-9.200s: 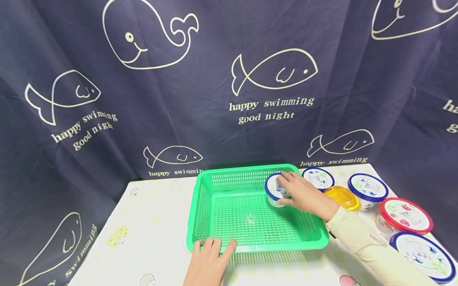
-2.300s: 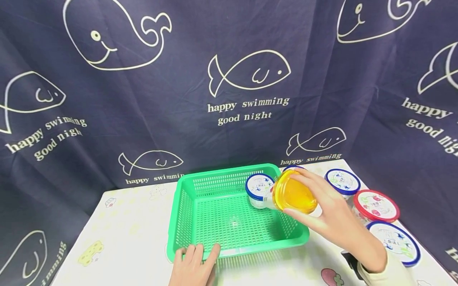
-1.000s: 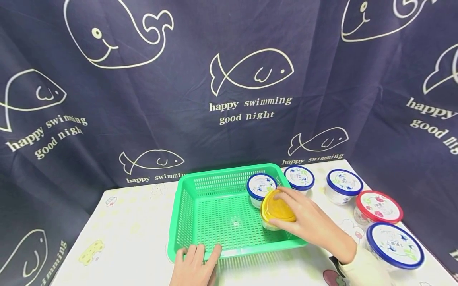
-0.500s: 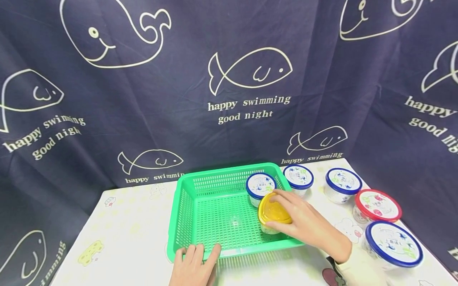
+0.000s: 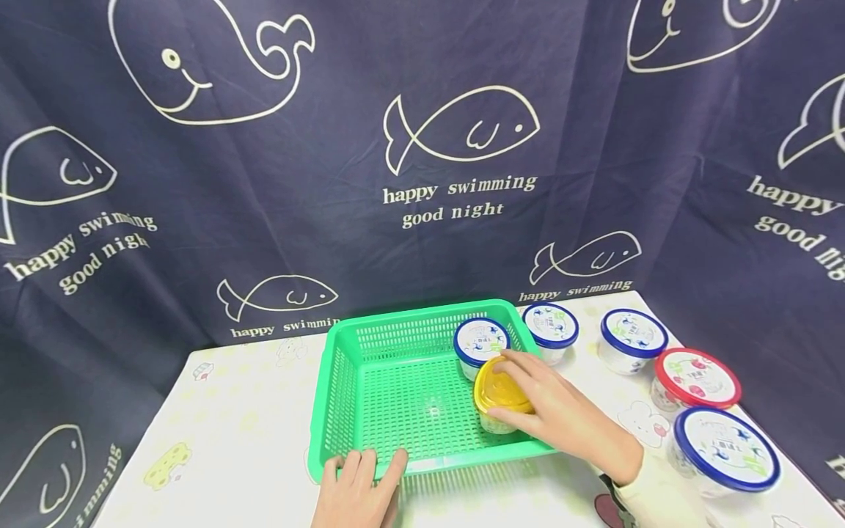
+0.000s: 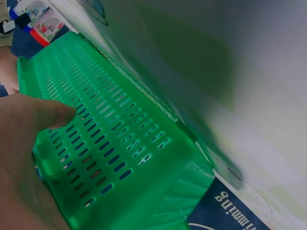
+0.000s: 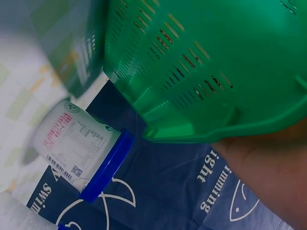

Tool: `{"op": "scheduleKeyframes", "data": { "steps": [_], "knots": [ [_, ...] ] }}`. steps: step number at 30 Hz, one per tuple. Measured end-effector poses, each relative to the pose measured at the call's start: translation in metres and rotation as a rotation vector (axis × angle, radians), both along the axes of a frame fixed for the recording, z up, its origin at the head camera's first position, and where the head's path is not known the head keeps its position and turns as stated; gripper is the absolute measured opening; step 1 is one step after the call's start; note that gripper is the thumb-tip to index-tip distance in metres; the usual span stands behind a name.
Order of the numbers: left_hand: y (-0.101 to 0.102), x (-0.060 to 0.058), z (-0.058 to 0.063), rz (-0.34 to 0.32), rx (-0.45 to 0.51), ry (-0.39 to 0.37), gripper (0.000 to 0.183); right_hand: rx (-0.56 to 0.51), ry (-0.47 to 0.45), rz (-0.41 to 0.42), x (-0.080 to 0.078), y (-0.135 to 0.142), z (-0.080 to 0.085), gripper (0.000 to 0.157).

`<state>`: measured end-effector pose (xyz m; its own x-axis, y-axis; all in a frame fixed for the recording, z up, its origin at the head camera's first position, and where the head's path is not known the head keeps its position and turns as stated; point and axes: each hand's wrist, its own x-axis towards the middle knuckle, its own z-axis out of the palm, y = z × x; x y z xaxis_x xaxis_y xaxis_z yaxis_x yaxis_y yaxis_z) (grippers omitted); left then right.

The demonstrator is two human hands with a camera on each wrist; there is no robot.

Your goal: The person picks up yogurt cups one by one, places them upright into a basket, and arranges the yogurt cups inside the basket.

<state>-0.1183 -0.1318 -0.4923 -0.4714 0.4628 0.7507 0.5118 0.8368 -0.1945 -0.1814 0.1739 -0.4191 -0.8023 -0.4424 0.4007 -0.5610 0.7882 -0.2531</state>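
In the head view a green plastic basket (image 5: 422, 463) stands on the table. My left hand (image 5: 356, 490) grips its near rim, fingers hooked over the edge; in the left wrist view the thumb (image 6: 60, 114) presses the slotted outer wall. Inside the basket's right part, my right hand (image 5: 561, 407) holds a yellow-lidded tub (image 5: 503, 389) by its lid, fingers on the far side and thumb on the near side. Just behind it in the basket sits a blue-lidded tub (image 5: 482, 343), upright. In the right wrist view the basket wall hides the held tub.
Right of the basket, the table bears a blue-lidded tub (image 5: 551, 326), another blue-lidded tub (image 5: 632, 336), a red-lidded tub (image 5: 698, 378) and a large blue-lidded tub (image 5: 726, 451) near the right edge. A dark blue printed curtain (image 5: 370, 242) hangs behind the table.
The right hand has brought the yellow-lidded tub from the table over the rim and down into the basket, then slightly left. Earlier it held the blue-lidded tub there. The left hand keeps its grip.
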Motion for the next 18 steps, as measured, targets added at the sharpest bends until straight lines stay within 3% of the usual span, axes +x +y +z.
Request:
{"op": "scheduleKeyframes", "data": {
  "steps": [18],
  "knots": [
    [-0.001,-0.001,0.0,0.002,-0.006,0.031,0.037,-0.016,0.136,0.021,0.0,0.005,0.011,0.053]
  ]
}}
